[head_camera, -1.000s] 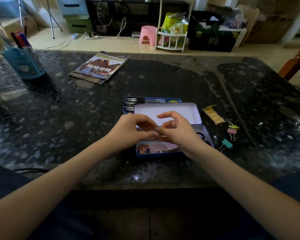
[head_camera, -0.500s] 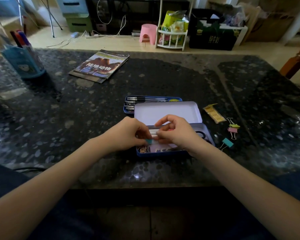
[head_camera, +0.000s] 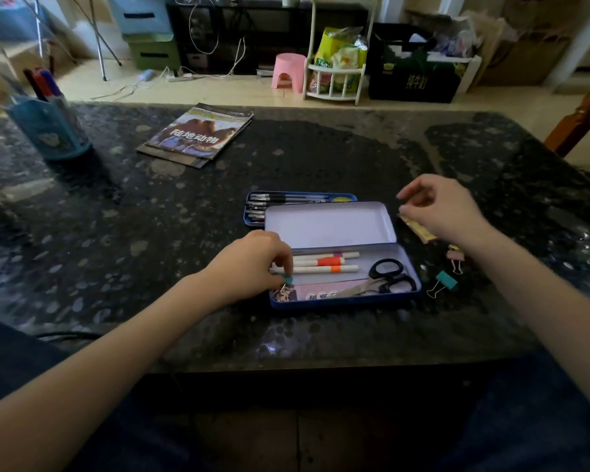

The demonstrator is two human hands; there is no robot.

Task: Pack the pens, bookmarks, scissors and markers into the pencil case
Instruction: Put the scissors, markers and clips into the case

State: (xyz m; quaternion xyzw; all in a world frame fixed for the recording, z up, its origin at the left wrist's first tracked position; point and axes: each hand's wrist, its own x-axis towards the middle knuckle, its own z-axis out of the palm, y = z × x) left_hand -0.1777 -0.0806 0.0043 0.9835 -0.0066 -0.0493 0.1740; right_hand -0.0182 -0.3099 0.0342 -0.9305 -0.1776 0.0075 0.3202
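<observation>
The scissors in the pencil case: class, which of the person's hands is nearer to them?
Right. The right hand hovers beyond the scissors, over the table; the left hand is at the case's opposite end.

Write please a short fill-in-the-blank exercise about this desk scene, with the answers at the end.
1. The scissors lie inside the open pencil ____.
2. The left hand pinches a small teal ____.
3. The right hand reaches toward a yellow ____ beside the case.

Answers: case; clip; bookmark

Dark speckled table [head_camera: 321,158]: pencil case [head_camera: 344,301], magazine [head_camera: 198,134], pen holder [head_camera: 48,129], 3 binder clips [head_camera: 447,280].
</observation>
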